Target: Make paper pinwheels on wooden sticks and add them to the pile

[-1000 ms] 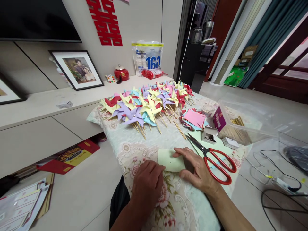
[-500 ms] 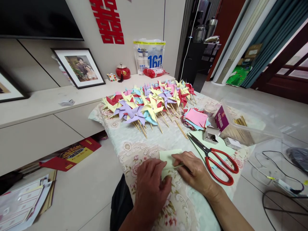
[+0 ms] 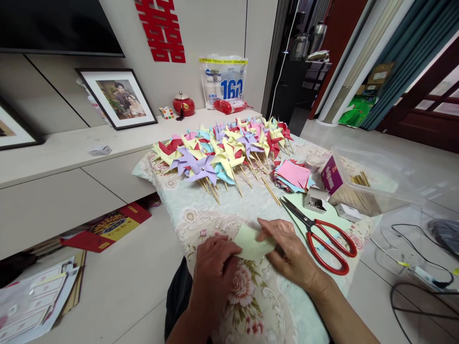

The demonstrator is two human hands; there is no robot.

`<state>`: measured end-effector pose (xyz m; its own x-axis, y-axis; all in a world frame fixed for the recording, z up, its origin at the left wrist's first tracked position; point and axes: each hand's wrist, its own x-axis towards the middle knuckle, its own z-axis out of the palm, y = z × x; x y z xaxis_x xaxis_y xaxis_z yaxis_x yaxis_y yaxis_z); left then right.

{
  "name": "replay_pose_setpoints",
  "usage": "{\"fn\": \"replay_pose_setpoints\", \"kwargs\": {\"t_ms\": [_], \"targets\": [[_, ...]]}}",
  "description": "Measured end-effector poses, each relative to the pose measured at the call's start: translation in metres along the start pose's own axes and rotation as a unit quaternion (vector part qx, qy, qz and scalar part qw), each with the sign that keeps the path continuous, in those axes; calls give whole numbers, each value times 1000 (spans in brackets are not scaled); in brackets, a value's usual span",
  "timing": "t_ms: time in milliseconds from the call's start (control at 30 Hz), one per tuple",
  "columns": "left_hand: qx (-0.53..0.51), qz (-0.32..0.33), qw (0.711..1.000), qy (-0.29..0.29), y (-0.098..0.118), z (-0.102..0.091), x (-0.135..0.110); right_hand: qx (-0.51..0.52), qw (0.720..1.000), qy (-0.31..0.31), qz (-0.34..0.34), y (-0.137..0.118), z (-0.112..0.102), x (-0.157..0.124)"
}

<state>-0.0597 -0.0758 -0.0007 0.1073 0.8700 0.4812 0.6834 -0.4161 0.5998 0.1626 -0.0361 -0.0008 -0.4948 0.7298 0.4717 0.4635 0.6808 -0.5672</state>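
One small green paper (image 3: 248, 242) is over the flowery cloth (image 3: 247, 286), between the two hands. Farther back are lots of pinwheels (image 3: 202, 168), too bunched up to count, and one pile of colored papers (image 3: 292, 174). One pair of red-handled scissors (image 3: 309, 223) lies just beside the right hand (image 3: 289, 251), with two little white boxes (image 3: 347, 212) just past it. The right hand pinches the green paper's right end. The left hand (image 3: 214, 260) touches its left end; I can't tell if it pinches too.
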Motion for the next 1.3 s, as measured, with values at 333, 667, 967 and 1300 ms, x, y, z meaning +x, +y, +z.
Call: {"fn": "replay_pose_setpoints", "kwargs": {"t_ms": [333, 667, 967, 1300], "targets": [[58, 61, 996, 18, 13, 4, -11, 13, 999, -29, -9, 2, 3, -1], [69, -1, 997, -29, 4, 8, -7, 28, 999, -30, 17, -5, -3, 0], [78, -48, 996, 14, 5, 16, 2, -17, 998, 0, 56, -2, 3, 6], [120, -62, 988, 70, 9, 25, 5, -61, 994, -12, 94, 0, 7, 11]]}}
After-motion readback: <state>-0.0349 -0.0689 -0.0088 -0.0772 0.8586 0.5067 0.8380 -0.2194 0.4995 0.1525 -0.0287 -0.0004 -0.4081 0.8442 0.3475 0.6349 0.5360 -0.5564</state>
